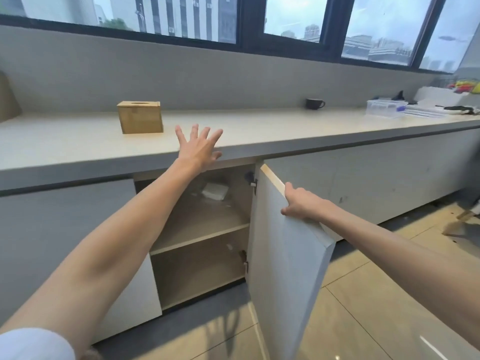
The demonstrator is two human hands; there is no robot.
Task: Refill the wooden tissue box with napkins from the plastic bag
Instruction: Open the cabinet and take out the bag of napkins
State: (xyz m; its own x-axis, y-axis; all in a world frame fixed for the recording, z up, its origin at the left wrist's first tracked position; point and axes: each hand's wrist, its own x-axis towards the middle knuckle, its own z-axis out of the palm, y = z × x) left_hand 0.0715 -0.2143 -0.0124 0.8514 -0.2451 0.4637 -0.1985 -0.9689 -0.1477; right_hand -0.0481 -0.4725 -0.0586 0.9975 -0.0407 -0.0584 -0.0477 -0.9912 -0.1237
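Gripping the top edge of the white cabinet door (285, 242), the right hand (298, 203) holds it swung wide, fingers curled over the raw wooden edge. The left hand (198, 149) lies flat with fingers spread on the front lip of the long pale beige countertop (78, 144), clamped on nothing.

Judging by this, the task has barely begun. The small rectangular light wooden tissue box (140, 120) with its oval top slot stands on the countertop, just beyond the left hand, and no napkin shows in the slot. On the upper shelf of the open cabinet lies a clear plastic bag (215, 190) with a white napkin stack inside, untouched. Fetching the bag, opening the box and loading the napkins all remain.

No brand, label or writing can be read anywhere.
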